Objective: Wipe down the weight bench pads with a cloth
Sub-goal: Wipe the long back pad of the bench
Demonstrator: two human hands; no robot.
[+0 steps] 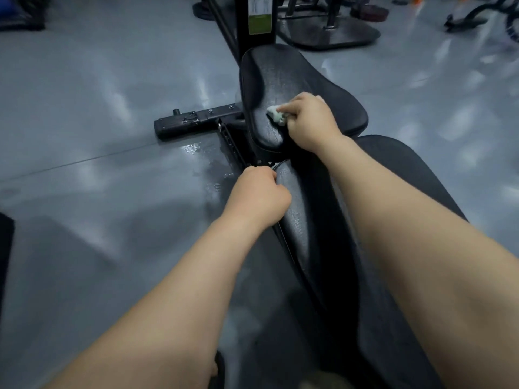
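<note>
One crumpled cloth (276, 115) on the far pad (295, 80)

Pale and bunched, it is pinched against the pad by curled fingers of the right hand (309, 122). The left hand (259, 196) curls its fingers over the left edge of the near pad (309, 220). Grey floor (112, 136) alongside shines wet.

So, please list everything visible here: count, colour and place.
seat pad: one, black, centre, far end of bench
back pad: one, black, centre, near end
cloth: one, pale green, bunched on the seat pad
foot bar: one, black, floor left of seat pad
upright post: one, black, green label, top centre
base plate: one, dark, floor, top right
wet patch: one, shiny, floor left of bench
floor: one, grey, glossy, all round
right hand: one, holds cloth on seat pad
left hand: one, grips back pad's left edge
</note>
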